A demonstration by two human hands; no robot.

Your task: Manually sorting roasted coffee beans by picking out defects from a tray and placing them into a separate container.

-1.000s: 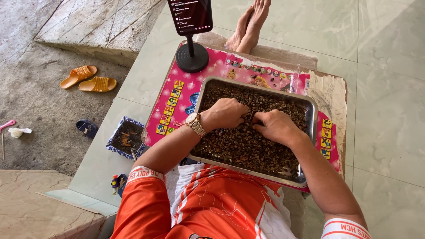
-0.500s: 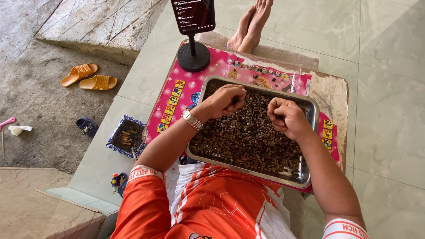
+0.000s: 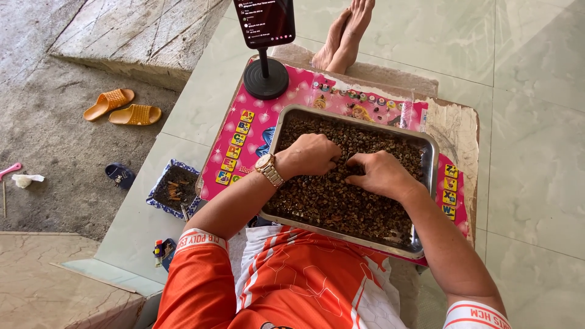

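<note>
Both hands down in rectangular steel tray (image 3: pixel 431 159) of small dark brown beans (image 3: pixel 329 201) on pink printed desk (image 3: pixel 244 131); left hand (image 3: pixel 309 155) curled, right hand (image 3: pixel 379 173) fingers bent, both pinching beans mid-tray; sorting step underway; next move likely needs lifting picked bits clear

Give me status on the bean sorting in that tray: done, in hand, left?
Done: nothing visibly set apart; no separate sorted pile shows. In hand: left hand and right hand both rest palm-down on the brown beans near the middle of the metal tray, fingers digging in. Left: the tray is full edge to edge, so seemingly most of it.
</note>
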